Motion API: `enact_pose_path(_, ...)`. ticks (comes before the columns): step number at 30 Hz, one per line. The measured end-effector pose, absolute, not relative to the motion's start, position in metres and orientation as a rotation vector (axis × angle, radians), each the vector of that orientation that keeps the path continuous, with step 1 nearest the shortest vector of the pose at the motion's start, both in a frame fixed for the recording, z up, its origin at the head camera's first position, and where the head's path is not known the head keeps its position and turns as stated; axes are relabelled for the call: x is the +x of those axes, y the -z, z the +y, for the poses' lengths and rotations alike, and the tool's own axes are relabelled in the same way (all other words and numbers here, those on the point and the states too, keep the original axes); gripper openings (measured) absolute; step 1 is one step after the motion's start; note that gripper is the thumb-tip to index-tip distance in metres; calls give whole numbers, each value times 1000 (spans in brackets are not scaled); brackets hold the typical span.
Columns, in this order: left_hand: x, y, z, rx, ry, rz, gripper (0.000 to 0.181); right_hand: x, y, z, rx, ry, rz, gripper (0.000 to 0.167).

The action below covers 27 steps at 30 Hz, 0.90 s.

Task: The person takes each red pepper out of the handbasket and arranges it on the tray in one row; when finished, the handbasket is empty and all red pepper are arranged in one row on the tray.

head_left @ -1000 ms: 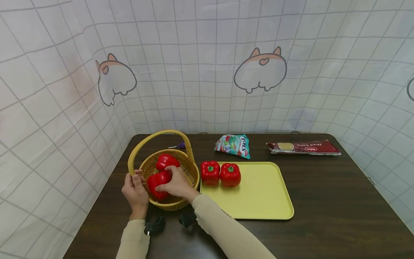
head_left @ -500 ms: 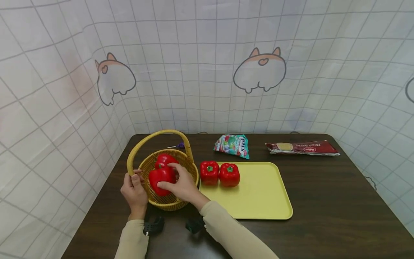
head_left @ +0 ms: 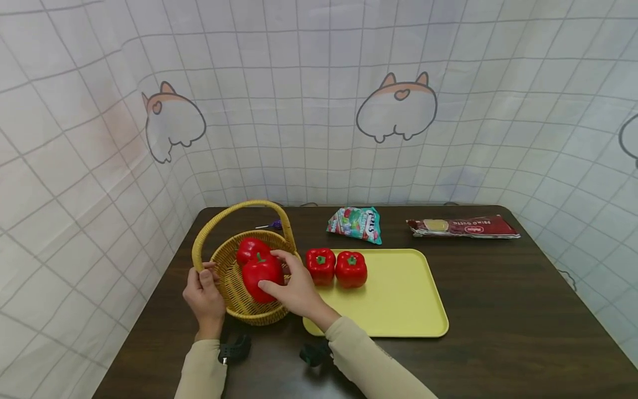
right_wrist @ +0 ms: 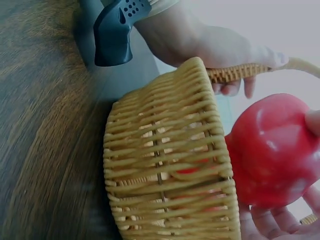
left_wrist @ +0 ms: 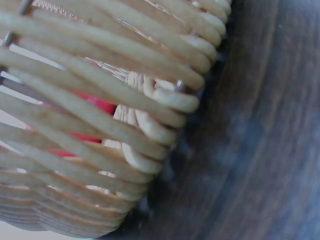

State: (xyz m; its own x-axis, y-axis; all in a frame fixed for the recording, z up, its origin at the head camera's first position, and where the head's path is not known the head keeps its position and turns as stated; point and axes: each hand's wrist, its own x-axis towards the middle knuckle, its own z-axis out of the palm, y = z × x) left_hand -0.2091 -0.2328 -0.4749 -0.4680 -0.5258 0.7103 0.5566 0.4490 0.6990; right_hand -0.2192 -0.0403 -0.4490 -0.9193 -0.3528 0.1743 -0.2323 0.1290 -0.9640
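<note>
- The right hand [head_left: 296,285] was part-way open, its thumb and fingers spread wide and curved round a red pepper [head_left: 258,271], thumb on the near side, fingers at about 1 o'clock.
- That pepper was over the yellow wicker basket [head_left: 255,320], a little towards 3 o'clock of its middle; the right wrist view showed most of it above the rim, stem upward in the head view.
- The left hand [head_left: 205,299] was nearly closed at the basket's 9 o'clock, gripping the foot of the arched handle [head_left: 259,203], thumb in front and fingers behind.
- A second pepper [head_left: 251,249] lay inside at the basket's 12 o'clock, partly covered by the first.
- The left wrist view was blurred; the red glimpsed through the weave was probably a pepper.
- At the basket's 3 o'clock, a yellow tray [head_left: 394,299] sat on the dark surface [head_left: 498,310], two upright peppers [head_left: 351,270] side by side near its 10 to 11 o'clock.
- Beyond the tray, a teal bag [head_left: 354,224] lay towards 12 o'clock, a dark red packet [head_left: 463,227] towards 2.
</note>
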Motion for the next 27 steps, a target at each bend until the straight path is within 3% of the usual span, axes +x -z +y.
enact_pose_path(14,-209,476,-233,-19,1259,-1623,50,-213,450,-19,-708,1925,2322,68)
enact_pose_path(22,-210,476,-232,-25,1285,-1595,52,-210,443,3,-844,1860,2347,80)
enact_pose_path(27,-210,476,-232,-23,1286,-1590,52,-208,438,18,-877,1854,2373,77)
